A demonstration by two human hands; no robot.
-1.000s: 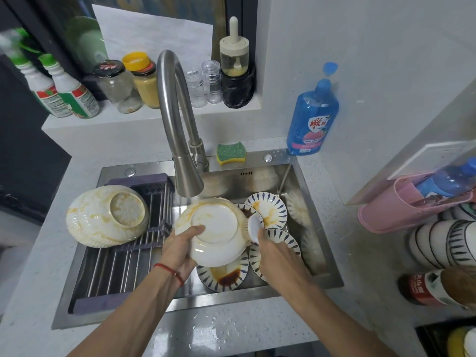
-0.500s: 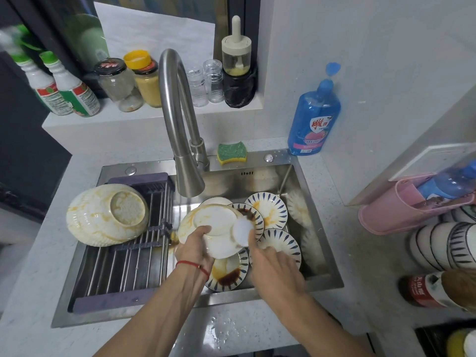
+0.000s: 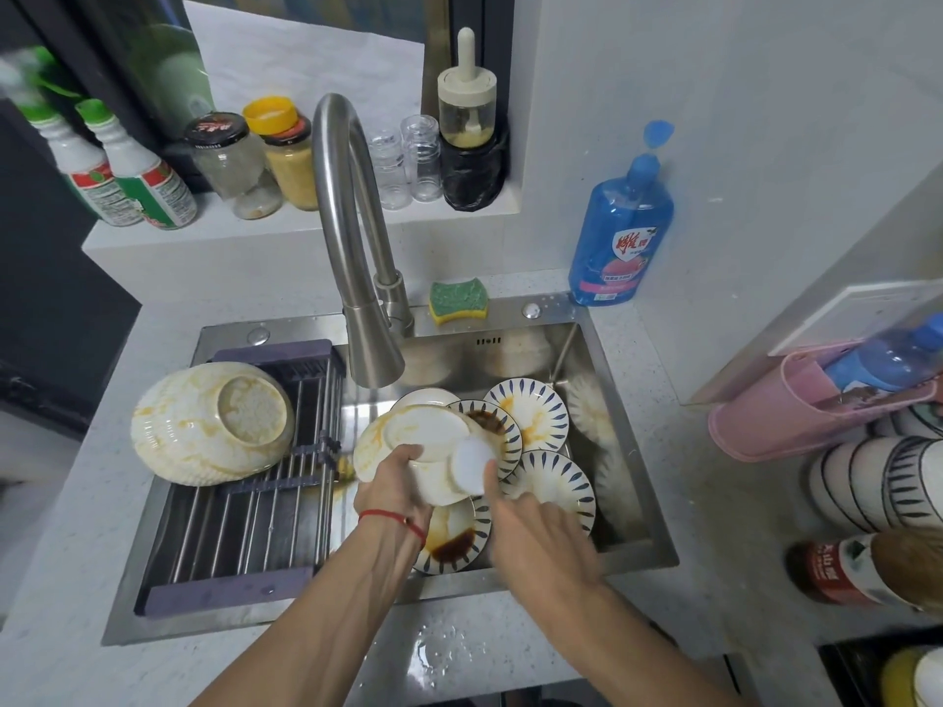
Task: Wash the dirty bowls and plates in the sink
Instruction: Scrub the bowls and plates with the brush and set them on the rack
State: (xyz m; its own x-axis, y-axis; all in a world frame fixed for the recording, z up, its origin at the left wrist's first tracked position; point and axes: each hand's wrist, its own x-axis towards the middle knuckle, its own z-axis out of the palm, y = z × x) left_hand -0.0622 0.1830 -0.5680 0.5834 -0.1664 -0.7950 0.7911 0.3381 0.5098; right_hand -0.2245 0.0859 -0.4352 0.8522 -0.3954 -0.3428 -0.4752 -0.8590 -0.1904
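My left hand [image 3: 395,489] grips a white bowl [image 3: 423,441] streaked with orange sauce, held bottom-up over the steel sink [image 3: 633,507]. My right hand [image 3: 536,533] holds a white scrubbing pad [image 3: 472,464] against the bowl's right side. Under them lie several blue-patterned plates, one smeared with dark sauce [image 3: 451,540], another stained orange [image 3: 530,421]. A second large dirty bowl [image 3: 209,423] sits upside down on the drying rack [image 3: 245,523] across the sink's left half.
The curved tap [image 3: 357,278] hangs over the sink's back. A green-yellow sponge [image 3: 458,301] lies on the rim, a blue detergent bottle [image 3: 620,232] at the back right. Jars and spray bottles line the ledge. Stacked striped bowls [image 3: 877,482] and a pink basket [image 3: 816,405] stand right.
The bowl has dropped lower into the sink and tilted. My right hand has slid the white pad down along the bowl's right side.
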